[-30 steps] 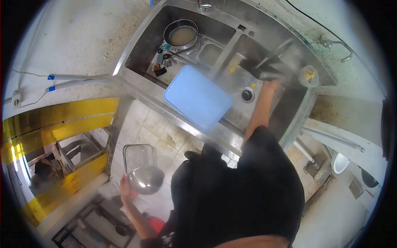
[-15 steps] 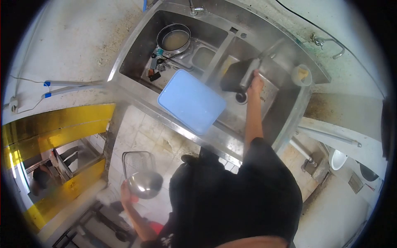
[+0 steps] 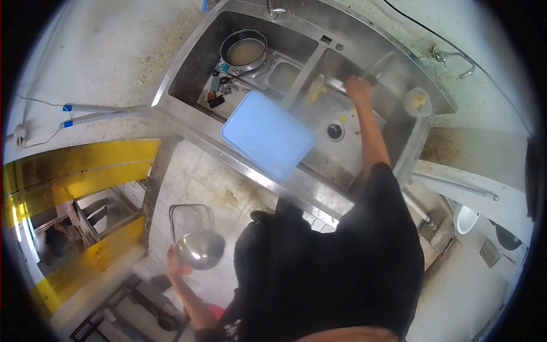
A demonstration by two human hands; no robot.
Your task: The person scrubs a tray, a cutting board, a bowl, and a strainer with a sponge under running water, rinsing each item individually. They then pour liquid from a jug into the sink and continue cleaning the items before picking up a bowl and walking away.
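My left hand [image 3: 173,263] is closed on the rim of a shiny steel bowl [image 3: 201,249], held out over the floor beside me. My right hand [image 3: 359,89] reaches into the right sink basin near its back wall. Its fingers are wrapped round a metal pan [image 3: 336,85], of which only a bright edge shows; the hand hides part of it. Below the hand, the basin floor shows a round drain [image 3: 335,131] and yellow food scraps [image 3: 317,91]. A blue plastic lid or tray [image 3: 268,135] rests across the sink's front edge and divider.
In the left basin stand a round pan [image 3: 244,51] with cloudy liquid, a steel container [image 3: 282,77] and small dark scraps. A clear tub [image 3: 417,101] sits on the right rim. A wire basket [image 3: 191,220] is beyond the bowl. Yellow strips [image 3: 80,171] hang at left.
My right hand has moved up and back in the basin, tilting the metal pan away, so the drain and basin floor now show. The left hand and bowl stay nearly where they were.
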